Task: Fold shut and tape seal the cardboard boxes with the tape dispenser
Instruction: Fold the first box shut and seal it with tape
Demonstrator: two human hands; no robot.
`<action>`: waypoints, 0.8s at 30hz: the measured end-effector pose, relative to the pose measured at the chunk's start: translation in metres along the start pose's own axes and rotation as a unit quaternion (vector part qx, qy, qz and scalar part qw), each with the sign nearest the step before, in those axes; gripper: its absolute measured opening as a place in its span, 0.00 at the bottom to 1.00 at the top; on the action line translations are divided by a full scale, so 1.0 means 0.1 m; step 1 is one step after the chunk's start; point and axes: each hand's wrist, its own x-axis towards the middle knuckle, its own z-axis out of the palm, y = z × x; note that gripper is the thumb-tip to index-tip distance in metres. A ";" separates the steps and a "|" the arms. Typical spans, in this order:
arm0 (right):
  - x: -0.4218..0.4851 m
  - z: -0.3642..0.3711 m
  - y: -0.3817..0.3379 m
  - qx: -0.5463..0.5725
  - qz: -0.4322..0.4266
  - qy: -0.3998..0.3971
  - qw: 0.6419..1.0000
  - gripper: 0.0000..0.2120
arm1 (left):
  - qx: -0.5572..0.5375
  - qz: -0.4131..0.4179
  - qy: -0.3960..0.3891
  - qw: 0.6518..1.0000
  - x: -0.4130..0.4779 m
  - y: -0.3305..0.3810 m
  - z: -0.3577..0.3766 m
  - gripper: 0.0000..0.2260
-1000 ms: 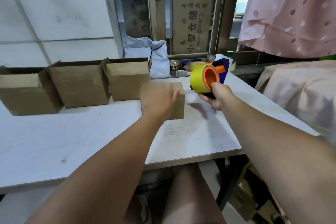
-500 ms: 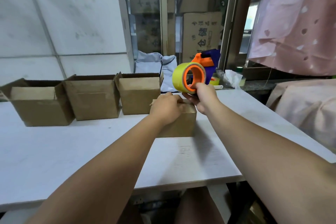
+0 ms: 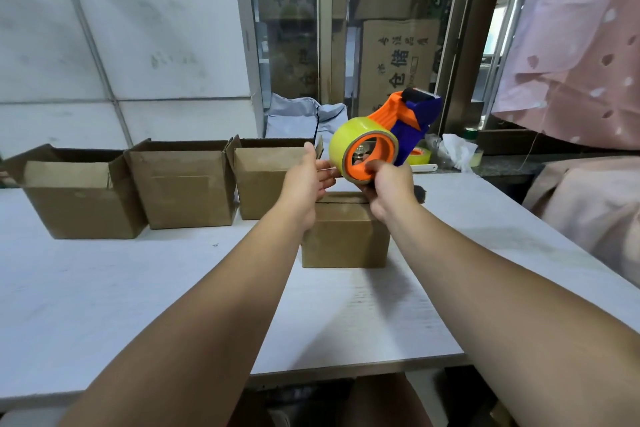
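Just above the closed cardboard box (image 3: 346, 239), the right hand (image 3: 388, 191) has a firm grip on the tape dispenser (image 3: 405, 121), fingers curled under it and thumb at the orange core, the blue head pointing up and away. The left hand (image 3: 306, 180) holds nothing I can make out, its straight fingers reaching to the yellow roll's left edge. Three open boxes (image 3: 183, 184) stand in a row on the worktop (image 3: 138, 288), behind and to the left.

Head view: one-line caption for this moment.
Right hand holds the tape dispenser above a folded-shut cardboard box; left hand open beside the roll; three open boxes behind.
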 end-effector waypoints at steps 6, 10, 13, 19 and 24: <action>-0.01 0.01 0.02 -0.044 -0.037 0.018 0.998 0.29 | -0.132 -0.075 -0.006 0.988 -0.03 -0.01 0.04 0.26; -0.04 0.01 0.02 -0.080 -0.055 0.010 0.995 0.27 | -0.130 -0.083 0.010 0.988 -0.01 -0.02 0.03 0.22; -0.07 0.01 0.00 -0.097 -0.072 0.005 0.993 0.25 | -0.138 -0.102 0.007 0.985 -0.01 0.00 0.00 0.16; -0.13 0.03 -0.01 -0.125 -0.098 0.015 0.987 0.24 | -0.171 -0.109 0.012 0.979 -0.02 0.03 -0.06 0.06; -0.18 0.04 -0.03 -0.189 -0.122 0.014 0.974 0.21 | -0.068 -0.084 0.012 0.994 -0.01 0.02 -0.11 0.07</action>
